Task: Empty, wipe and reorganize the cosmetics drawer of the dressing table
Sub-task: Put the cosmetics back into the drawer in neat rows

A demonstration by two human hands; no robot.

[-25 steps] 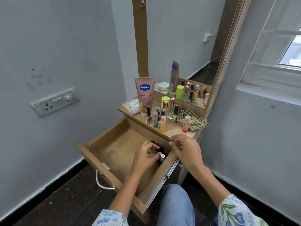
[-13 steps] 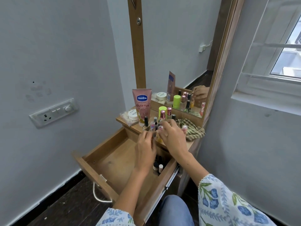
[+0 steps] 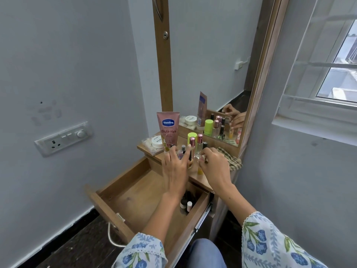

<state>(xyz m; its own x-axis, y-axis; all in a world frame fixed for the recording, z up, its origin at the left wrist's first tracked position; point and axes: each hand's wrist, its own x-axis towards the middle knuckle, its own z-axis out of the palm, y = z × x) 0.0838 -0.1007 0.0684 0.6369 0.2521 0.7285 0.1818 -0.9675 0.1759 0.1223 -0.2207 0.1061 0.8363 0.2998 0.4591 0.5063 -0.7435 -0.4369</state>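
Observation:
The wooden drawer (image 3: 135,192) of the dressing table stands pulled out, with a few small bottles (image 3: 186,205) left in its near right corner. My left hand (image 3: 174,169) is over the tabletop (image 3: 201,179). Its fingers are spread and fairly straight, touching small nail-polish bottles (image 3: 182,151), with one yellowish bottle (image 3: 190,161) just beside them. My right hand (image 3: 215,167) has curled fingers that pinch a small clear bottle (image 3: 201,157) on the tabletop. A pink Vaseline tube (image 3: 168,130) stands behind my left hand.
A white jar (image 3: 157,141), a green-capped bottle (image 3: 192,136) and pink-capped perfume bottles (image 3: 200,141) crowd the tabletop. A checked cloth (image 3: 234,163) lies at its right end below the mirror (image 3: 212,64). A wall socket (image 3: 63,138) is at left, a window (image 3: 332,74) at right.
Both hands rose from the drawer to the tabletop. My left hand, curled half a second ago, now spreads its fingers among the small bottles. The camera tilted upward.

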